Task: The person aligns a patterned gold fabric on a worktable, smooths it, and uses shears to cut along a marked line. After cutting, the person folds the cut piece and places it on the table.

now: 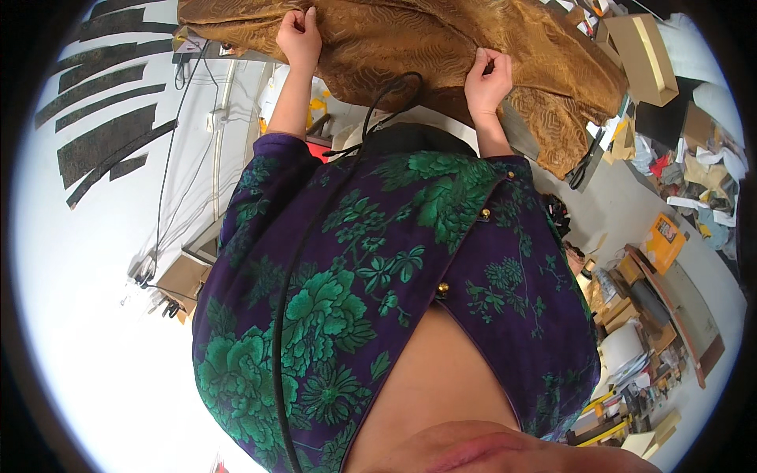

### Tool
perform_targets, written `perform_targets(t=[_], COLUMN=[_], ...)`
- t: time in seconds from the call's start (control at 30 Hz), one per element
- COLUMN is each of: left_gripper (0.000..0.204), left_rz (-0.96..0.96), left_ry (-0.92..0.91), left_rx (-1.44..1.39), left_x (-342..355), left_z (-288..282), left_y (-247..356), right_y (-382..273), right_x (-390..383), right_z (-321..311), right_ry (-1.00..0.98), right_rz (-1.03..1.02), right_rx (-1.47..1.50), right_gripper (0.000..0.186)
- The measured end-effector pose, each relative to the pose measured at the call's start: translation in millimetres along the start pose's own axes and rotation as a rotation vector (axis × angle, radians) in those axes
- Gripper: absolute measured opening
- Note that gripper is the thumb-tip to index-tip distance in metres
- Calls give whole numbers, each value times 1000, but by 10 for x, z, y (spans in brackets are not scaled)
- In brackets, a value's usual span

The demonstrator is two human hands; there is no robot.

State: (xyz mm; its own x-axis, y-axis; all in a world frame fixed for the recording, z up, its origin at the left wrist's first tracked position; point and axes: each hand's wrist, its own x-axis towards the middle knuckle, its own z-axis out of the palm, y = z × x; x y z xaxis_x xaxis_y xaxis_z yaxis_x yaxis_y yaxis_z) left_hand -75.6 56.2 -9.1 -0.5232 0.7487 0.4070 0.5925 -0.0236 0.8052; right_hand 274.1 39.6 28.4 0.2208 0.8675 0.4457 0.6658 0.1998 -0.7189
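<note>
A large piece of golden-brown fabric (pixel 386 51) with a wavy raised pattern spreads across the top of the head view. My left hand (pixel 301 38) is closed in a pinch on it, toward its left part. Further right, my right hand (pixel 488 79) pinches the near edge of the same fabric between thumb and fingers. Between the two hands the cloth sags, and its right end hangs down in folds. A black cord (pixel 369 118) loops up in front of the fabric's near edge.
Strips of dark material (pixel 106 146) hang on the white wall at left, beside thin cables. At right are an open cardboard box (pixel 643 59), a heap of cloth scraps (pixel 706 177), an orange packet (pixel 665 243) and cluttered shelves (pixel 623 315).
</note>
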Motion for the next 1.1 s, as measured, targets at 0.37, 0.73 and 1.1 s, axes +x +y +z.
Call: perform_targets(t=[0.37, 0.73, 1.1], left_gripper=[32, 43, 49], left_rz=[101, 700, 568], left_ry=[9, -675, -697], left_rx=[235, 194, 491], left_x=[91, -482, -731], left_z=[42, -231, -325], left_y=[89, 934, 1105], right_y=[20, 117, -480], right_x=[129, 165, -83], right_z=[68, 17, 7], right_ry=[-10, -128, -603], right_rz=[31, 109, -587], right_rx=[-22, 71, 84], right_gripper=[16, 12, 34])
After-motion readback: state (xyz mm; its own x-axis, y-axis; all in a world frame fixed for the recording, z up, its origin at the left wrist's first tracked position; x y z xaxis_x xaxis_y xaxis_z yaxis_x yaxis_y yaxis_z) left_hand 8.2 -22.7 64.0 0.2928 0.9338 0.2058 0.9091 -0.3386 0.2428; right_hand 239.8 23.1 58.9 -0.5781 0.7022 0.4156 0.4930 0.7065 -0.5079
